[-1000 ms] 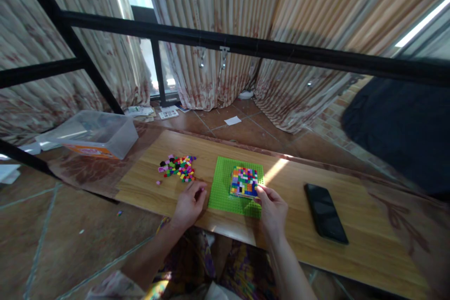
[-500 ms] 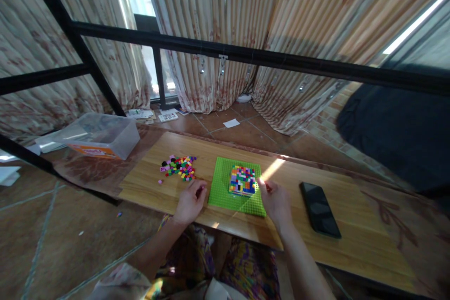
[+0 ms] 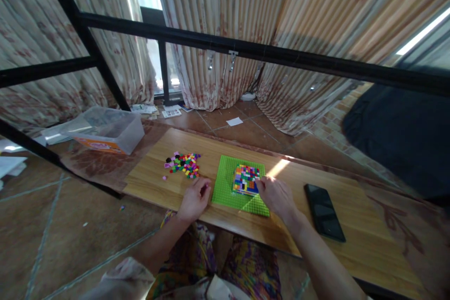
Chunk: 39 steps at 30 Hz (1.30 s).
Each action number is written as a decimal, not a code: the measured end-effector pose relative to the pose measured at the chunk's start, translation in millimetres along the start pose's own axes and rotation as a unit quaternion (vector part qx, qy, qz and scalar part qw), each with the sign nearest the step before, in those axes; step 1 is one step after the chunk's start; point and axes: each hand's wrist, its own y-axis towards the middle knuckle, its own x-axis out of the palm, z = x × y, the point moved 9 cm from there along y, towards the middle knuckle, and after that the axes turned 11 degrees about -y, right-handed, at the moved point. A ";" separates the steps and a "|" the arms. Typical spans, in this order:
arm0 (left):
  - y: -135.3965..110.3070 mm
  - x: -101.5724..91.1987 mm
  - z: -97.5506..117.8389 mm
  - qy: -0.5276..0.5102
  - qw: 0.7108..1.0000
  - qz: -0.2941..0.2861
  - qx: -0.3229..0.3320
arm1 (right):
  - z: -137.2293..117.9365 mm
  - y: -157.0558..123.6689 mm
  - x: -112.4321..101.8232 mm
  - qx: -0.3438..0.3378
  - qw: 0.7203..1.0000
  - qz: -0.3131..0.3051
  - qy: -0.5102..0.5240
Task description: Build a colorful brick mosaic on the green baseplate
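A multicoloured block of small toy bricks [image 3: 245, 179] stands on a green studded baseplate [image 3: 221, 187]. My right hand [image 3: 277, 195] is at the block's right side, fingers curled together and fingertips over its edge. Anything pinched there is hidden. My left hand [image 3: 194, 199] rests near the baseplate's left edge, thumb and fingers curled together. What it holds, if anything, is too small to make out. Beyond it lies a pile of loose coloured bricks [image 3: 186, 165], with one pink brick [image 3: 164, 177] apart from the others.
On the wooden table [image 3: 291, 229], a black phone [image 3: 324, 212] lies to the right. A clear plastic box [image 3: 131, 136] with an orange label stands at the left. A black metal rail [image 3: 197, 40] crosses in front of the curtains [image 3: 225, 0].
My right hand has moved left onto the brick block's right edge, turning its back upward. My left hand stays curled in nearly the same place. The whole view has shifted slightly.
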 end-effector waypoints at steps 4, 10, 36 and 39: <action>-0.2 0.6 0.8 -0.006 1.000 0.001 0.002 | 0.1 -2.3 4.4 0.020 1.000 0.009 0.006; 0.5 0.3 0.3 -0.017 1.000 0.003 0.002 | -4.1 -8.7 7.2 0.056 0.998 0.030 0.024; -18.7 75.1 81.0 -0.479 0.830 -0.064 -0.278 | -16.6 -98.1 -17.8 0.038 0.804 0.191 0.562; -19.9 81.4 84.3 -0.493 0.821 -0.074 -0.277 | -15.4 -98.7 -18.4 0.034 0.794 0.200 0.573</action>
